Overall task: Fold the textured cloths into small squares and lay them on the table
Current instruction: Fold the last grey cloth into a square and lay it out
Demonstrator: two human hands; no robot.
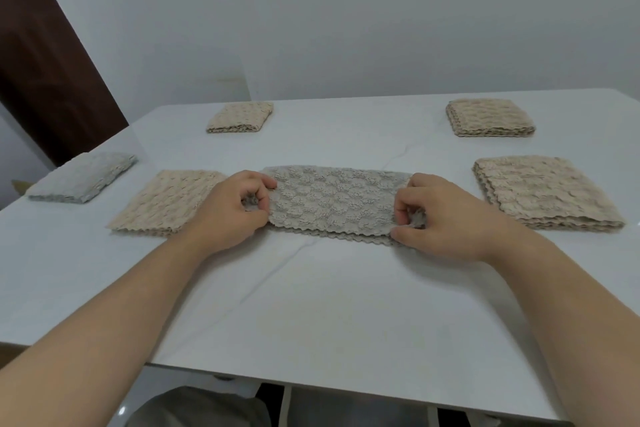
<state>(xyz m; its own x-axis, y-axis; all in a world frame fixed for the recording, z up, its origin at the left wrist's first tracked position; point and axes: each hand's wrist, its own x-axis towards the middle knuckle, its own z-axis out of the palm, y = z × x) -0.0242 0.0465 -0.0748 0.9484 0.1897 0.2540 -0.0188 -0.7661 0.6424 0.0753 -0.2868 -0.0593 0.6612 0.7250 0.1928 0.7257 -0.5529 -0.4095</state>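
Cloth lies right in front of us: a bumpy grey cloth (332, 201), flat in the middle of the white table (311, 305). It is folded into a long strip. Its long side runs from left to right across our view, and its zigzag edge faces us.

Our left hand (239, 208) holds the left end. The fingers are curled in tight, with a bunch of cloth pinched inside them. Our right hand (440, 215) holds the right end the same way, fingers curled round a little bunch. Both hands sit low, down at the table top.

Other cloths lie around the strip, each folded into a square. The near-left beige square (166, 199) is just beside our left hand, and the hand hides one of its corners. The near-right beige square (543, 192) lies a bit apart from our right hand. The far-left beige square (240, 116) and the far-right beige square (490, 117) sit near the back of the table. A folded grey square (83, 177) lies at the left edge of the table. Behind it we see a dark brown door (45, 62).
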